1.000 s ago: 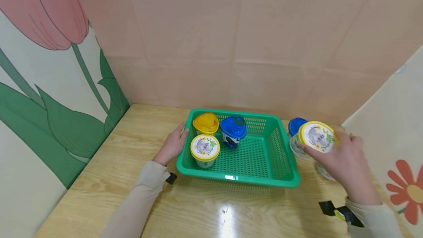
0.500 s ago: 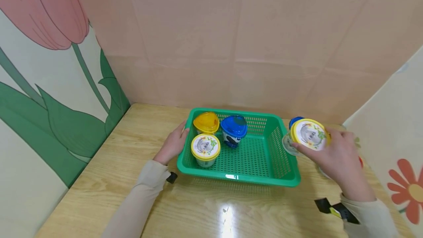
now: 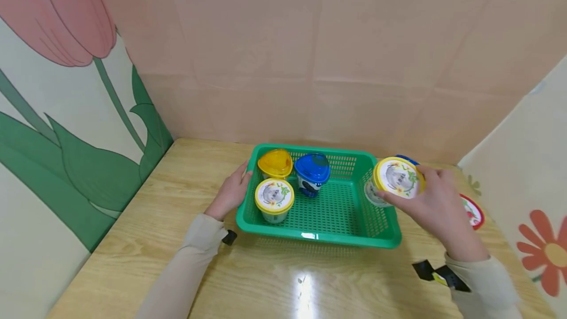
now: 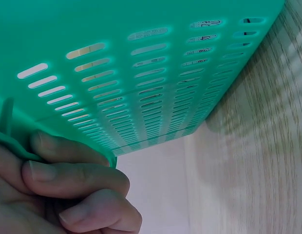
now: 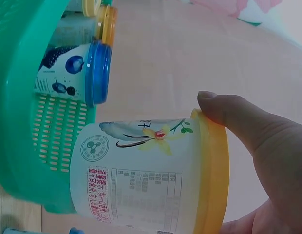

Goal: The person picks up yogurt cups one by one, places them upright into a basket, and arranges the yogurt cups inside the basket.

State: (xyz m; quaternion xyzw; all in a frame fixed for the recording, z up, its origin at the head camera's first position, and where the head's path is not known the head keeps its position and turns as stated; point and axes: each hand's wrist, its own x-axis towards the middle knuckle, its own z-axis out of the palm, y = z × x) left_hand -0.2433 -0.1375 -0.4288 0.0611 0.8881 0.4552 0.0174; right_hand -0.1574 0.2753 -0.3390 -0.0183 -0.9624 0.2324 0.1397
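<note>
My left hand [image 3: 229, 192] grips the left rim of a green plastic basket [image 3: 319, 237]; its fingers [image 4: 78, 178] curl round that rim in the left wrist view. A white yogurt tub with a yellow lid [image 3: 398, 177] hangs over the basket's right side, held at the lid by my right hand [image 3: 443, 215]. A vanilla flower and printed text show on the tub [image 5: 141, 165] in the right wrist view. Inside the basket's left half stand a cup with an orange lid [image 3: 275, 163], a cup with a blue lid [image 3: 313, 169] and another yellow-lidded tub [image 3: 274, 196].
Right of the basket, a blue lid [image 3: 408, 160] peeks out behind the held tub. A red-rimmed lid [image 3: 473, 211] shows beyond my right wrist. The wooden table [image 3: 248, 284] meets a pinkish wall [image 3: 283, 63] close behind the basket.
My right hand has carried the yellow-lidded tub leftward, from beside the basket to over its right rim. A red-rimmed lid has come into sight. My left hand stays on the basket.
</note>
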